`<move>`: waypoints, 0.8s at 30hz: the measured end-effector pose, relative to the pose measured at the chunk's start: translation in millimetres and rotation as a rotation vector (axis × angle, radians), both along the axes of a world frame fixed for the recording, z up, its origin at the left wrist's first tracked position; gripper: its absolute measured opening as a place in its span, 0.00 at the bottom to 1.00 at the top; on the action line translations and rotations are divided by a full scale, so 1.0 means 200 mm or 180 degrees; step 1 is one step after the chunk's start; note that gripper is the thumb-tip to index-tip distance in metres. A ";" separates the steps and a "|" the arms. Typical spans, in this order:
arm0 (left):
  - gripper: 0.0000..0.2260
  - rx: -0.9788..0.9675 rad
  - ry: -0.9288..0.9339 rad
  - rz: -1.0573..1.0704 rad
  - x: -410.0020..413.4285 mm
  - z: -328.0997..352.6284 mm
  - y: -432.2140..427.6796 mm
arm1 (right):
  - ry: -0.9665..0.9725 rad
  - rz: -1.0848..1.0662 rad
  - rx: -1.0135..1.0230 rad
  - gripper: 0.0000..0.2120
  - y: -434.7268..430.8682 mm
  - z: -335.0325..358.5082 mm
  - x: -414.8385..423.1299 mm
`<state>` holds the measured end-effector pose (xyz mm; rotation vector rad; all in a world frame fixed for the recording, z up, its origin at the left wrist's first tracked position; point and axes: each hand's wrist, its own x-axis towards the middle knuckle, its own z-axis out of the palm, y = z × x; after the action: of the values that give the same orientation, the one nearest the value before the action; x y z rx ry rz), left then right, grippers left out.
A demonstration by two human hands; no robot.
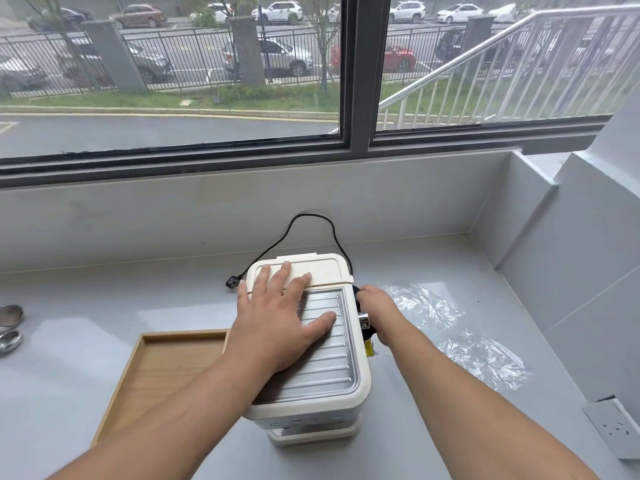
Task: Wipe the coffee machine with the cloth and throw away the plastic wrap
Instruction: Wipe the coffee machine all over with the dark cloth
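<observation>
The cream coffee machine (341, 393) stands on the grey counter, seen from above, with a ribbed metal top plate. My left hand (280, 317) lies flat on that plate, fingers spread, holding nothing. My right hand (375, 308) presses against the machine's right side with its fingers curled around a dark cloth (356, 291); most of the cloth is hidden by the hand. A chrome part with a yellow tag (369, 348) sticks out just below the hand. The crumpled clear plastic wrap (464, 334) lies on the counter right of the machine.
A shallow wooden tray (162, 368) sits left of the machine. A black power cord (311, 220) loops behind it, its plug lying unplugged. Two metal filter baskets (10, 327) rest at the far left. A wall socket (616, 427) is at the right; a window runs behind.
</observation>
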<state>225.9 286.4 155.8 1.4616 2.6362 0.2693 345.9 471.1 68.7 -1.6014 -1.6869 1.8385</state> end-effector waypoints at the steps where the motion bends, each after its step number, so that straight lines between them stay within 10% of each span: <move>1: 0.43 -0.0003 -0.0003 0.0005 0.00 0.00 0.00 | 0.0025 -0.0023 0.0035 0.12 -0.01 0.02 -0.01; 24: 0.43 0.0052 -0.0094 0.0029 0.00 0.01 0.00 | 0.0681 -0.0494 0.1196 0.10 -0.13 0.46 0.02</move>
<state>226.1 286.2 158.6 1.4394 2.6243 0.3116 349.9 445.8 160.7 -1.2929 -1.6404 1.4545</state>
